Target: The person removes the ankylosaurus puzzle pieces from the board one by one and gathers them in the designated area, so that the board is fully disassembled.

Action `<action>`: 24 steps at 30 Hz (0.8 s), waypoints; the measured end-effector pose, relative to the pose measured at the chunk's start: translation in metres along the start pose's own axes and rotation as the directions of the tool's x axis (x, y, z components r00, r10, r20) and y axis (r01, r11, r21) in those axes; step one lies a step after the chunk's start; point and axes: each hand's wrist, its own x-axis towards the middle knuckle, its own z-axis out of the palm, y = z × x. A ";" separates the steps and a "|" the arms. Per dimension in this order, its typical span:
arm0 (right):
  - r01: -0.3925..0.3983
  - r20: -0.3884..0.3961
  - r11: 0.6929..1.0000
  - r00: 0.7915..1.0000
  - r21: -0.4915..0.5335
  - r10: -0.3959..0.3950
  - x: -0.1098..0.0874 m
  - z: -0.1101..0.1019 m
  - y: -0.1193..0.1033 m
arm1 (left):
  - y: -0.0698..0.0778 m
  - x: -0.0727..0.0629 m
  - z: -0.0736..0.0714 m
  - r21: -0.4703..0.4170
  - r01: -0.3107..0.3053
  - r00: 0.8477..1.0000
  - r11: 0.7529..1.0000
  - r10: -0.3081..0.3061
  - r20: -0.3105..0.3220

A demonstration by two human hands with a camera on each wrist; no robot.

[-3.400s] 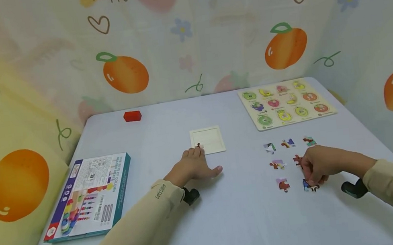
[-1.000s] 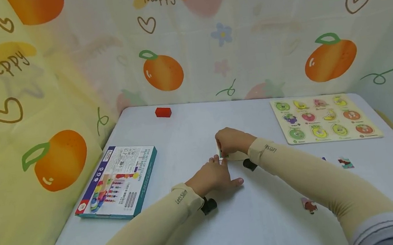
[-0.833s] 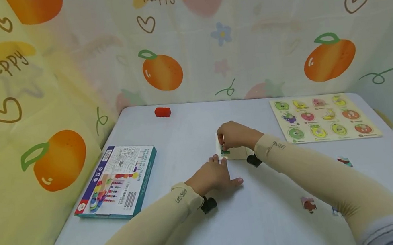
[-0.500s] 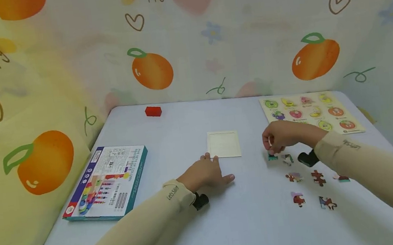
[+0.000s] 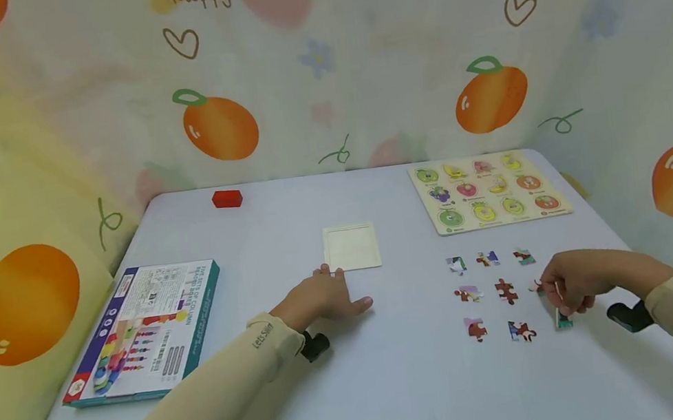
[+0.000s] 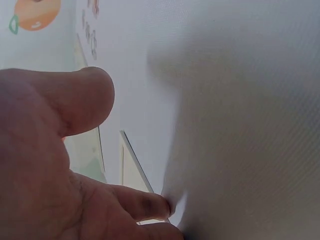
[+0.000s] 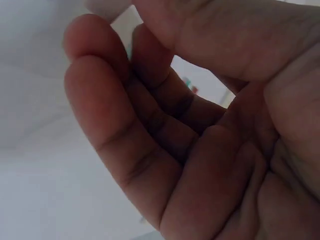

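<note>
My left hand [image 5: 320,298] lies with fingers spread, its fingertips at the near left corner of a small pale square puzzle tray [image 5: 352,248]. In the left wrist view, fingers [image 6: 145,204] reach the edge of the tray [image 6: 132,167]. At the right, my right hand [image 5: 581,281] pinches a jigsaw piece [image 5: 564,319] with a green edge, tilted low over the table. Another jigsaw piece [image 5: 535,286] is partly hidden behind its fingers. Left of this hand lie several loose pieces in rows, among them a brown one [image 5: 506,291] and a blue and brown one [image 5: 521,331].
A fruit-picture board [image 5: 490,191] lies at the back right of the white table [image 5: 309,407]. A flat toy box [image 5: 145,332] lies at the left, and a red block [image 5: 227,199] at the back left. A printed curtain [image 5: 359,82] hangs behind.
From over the tray, my right hand has come back right and towards me with the green-edged piece. A piece seen in the tray earlier is out of it. The left hand stays at the tray.
</note>
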 end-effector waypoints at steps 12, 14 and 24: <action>-0.012 -0.099 1.000 0.995 -0.012 0.011 0.013 0.020 0.008 | -0.002 0.000 0.000 0.028 -0.044 0.999 0.999 0.044 -0.009; -0.014 -0.117 1.000 0.993 -0.019 0.012 0.012 0.021 0.010 | -0.001 -0.001 -0.001 0.022 -0.040 0.999 0.999 0.040 -0.005; -0.009 -0.112 0.999 0.994 -0.036 0.005 0.013 0.017 0.010 | 0.000 -0.009 -0.007 0.002 -0.017 1.000 1.000 0.017 0.009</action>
